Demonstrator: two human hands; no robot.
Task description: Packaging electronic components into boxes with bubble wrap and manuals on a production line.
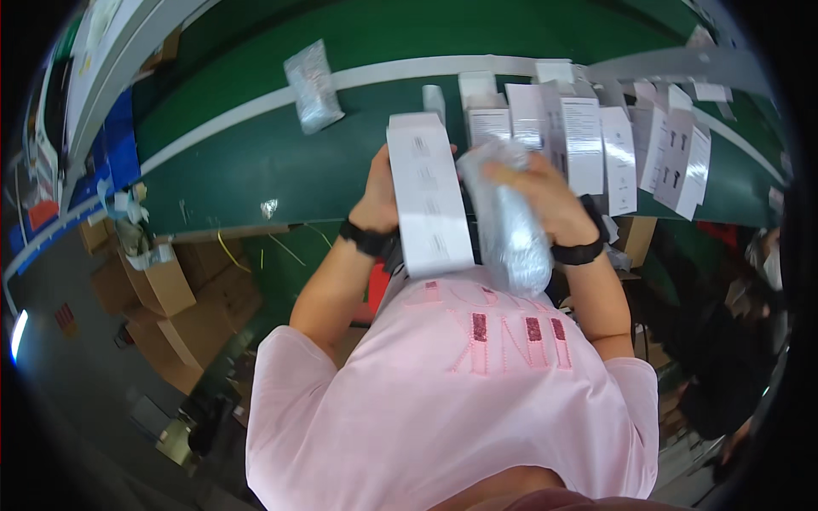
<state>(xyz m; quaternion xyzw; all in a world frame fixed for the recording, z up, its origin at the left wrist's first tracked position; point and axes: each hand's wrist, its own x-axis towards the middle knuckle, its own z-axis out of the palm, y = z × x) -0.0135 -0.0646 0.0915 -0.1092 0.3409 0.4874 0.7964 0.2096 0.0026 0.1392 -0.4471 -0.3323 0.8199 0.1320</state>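
My left hand (377,198) grips the side of a long white printed box (430,196), which stands between my hands above the front edge of the bench. Part of that hand is hidden behind the box. Just to the right, my right hand (552,203) is closed around the upper part of a bubble-wrapped item (515,243), whose lower end hangs close to my shirt. The wrapped item is beside the box, not inside it. What lies within the clear wrap cannot be made out. The right fingers are slightly blurred.
On the green bench (230,175) lies another bubble-wrapped packet (313,89), at the far left. Several white printed boxes (582,145) stand in a row at the right. Brown cardboard boxes (170,298) are below at the left. A person in dark clothing (728,375) is at the right.
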